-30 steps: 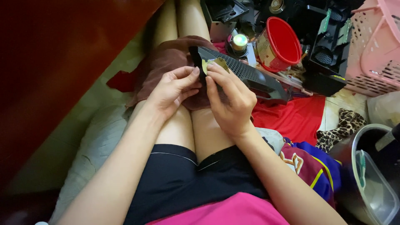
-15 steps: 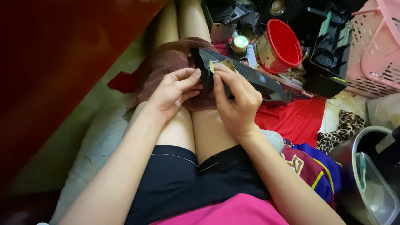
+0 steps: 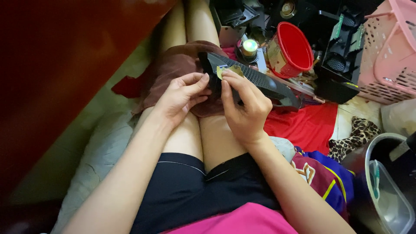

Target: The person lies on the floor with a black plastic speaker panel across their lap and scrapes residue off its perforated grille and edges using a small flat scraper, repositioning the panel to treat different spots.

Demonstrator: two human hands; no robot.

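Observation:
A long black curved panel (image 3: 260, 82) with a grid texture lies across my knees on a brown cloth (image 3: 173, 69). My right hand (image 3: 242, 106) grips the panel's near end, thumb and fingers pressing a small yellowish piece (image 3: 229, 70) on its top. My left hand (image 3: 182, 96) rests beside it on the cloth, fingertips pinched at the panel's left edge. I am seated, legs stretched forward.
A red bucket (image 3: 294, 50) and black electronic parts (image 3: 342, 52) lie beyond the panel. A pink basket (image 3: 390, 52) stands far right, a grey bin (image 3: 385, 190) near right. Red cloth (image 3: 307, 128) and coloured clothes (image 3: 325, 177) lie at my right; a dark red surface (image 3: 65, 65) fills the left.
My right hand's fingers have shifted slightly along the yellowish piece on the panel. The left hand stays pinched at the panel's edge.

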